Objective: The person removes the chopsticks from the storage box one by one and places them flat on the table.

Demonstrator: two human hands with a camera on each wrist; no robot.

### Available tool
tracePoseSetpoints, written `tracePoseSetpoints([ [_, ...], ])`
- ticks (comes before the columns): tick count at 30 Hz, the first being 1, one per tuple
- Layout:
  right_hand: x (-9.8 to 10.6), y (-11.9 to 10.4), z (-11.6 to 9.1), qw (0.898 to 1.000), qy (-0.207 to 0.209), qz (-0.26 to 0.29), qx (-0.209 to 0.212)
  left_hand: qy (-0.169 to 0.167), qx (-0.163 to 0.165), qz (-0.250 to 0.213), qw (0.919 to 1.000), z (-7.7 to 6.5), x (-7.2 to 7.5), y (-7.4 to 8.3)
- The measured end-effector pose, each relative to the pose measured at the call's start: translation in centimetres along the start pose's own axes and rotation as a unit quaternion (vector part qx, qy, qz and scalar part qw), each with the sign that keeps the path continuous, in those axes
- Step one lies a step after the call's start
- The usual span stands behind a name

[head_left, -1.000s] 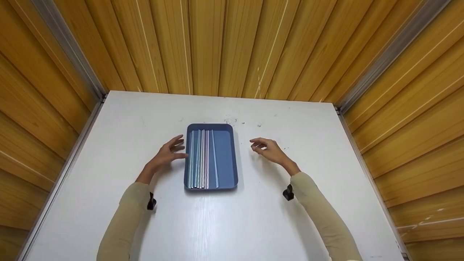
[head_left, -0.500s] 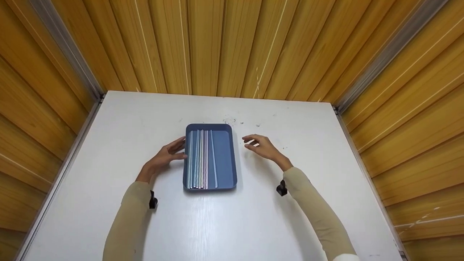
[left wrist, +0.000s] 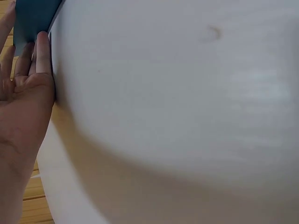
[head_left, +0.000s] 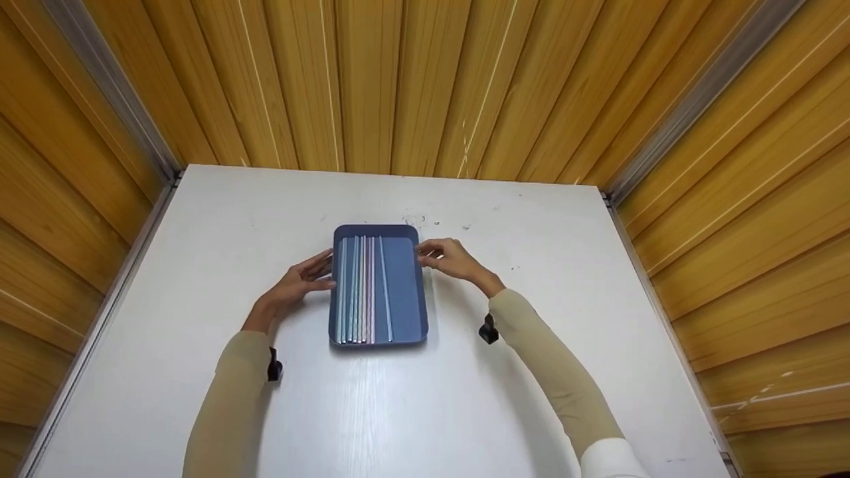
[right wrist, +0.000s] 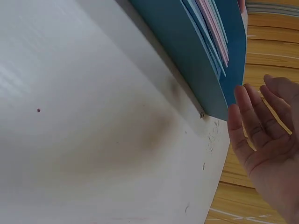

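"Your left hand (head_left: 290, 287) rested, fingers straight, against the left side of the blue tray (head_left: 406, 292); your right hand (head_left: 455, 260), fingers loosely extended, gripped nothing at its right side."

"How far along were you?"

"The thin sticks (head_left: 362, 289) already lay inside, one slanted apart. The tray stood on the white table (head_left: 372, 411); I'd judge a firm hold was still undone."

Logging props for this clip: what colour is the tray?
Blue; the tray shows best in the head view.
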State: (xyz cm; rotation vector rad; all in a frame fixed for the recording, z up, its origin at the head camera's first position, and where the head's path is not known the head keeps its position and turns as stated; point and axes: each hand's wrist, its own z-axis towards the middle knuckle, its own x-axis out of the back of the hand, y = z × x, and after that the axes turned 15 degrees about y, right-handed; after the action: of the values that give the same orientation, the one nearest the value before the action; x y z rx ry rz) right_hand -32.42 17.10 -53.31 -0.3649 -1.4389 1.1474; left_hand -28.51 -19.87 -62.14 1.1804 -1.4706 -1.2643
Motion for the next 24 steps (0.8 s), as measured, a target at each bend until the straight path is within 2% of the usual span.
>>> tracePoseSetpoints([
  [6, -2.6, -0.4, 1.7, 1.0, -0.022, 0.009, -0.007, 0.003, 0.0, 0.005, 1.0, -0.1, 0.2, 0.1],
  [15, -5.1, -1.1, 2.3, 0.998, -0.049, -0.022, -0.02, 0.013, -0.003, -0.004, 0.9999, 0.3, -0.6, -0.1],
  [21, -6.5, -0.4, 2.0, 0.998, -0.038, -0.028, -0.047, 0.015, -0.006, 0.001, 0.9999, 0.5, -0.7, -0.5],
  [24, -7.4, 0.1, 1.7, 0.998, -0.018, -0.033, -0.054, 0.01, -0.007, 0.008, 0.9999, 0.4, -0.6, -0.9],
])
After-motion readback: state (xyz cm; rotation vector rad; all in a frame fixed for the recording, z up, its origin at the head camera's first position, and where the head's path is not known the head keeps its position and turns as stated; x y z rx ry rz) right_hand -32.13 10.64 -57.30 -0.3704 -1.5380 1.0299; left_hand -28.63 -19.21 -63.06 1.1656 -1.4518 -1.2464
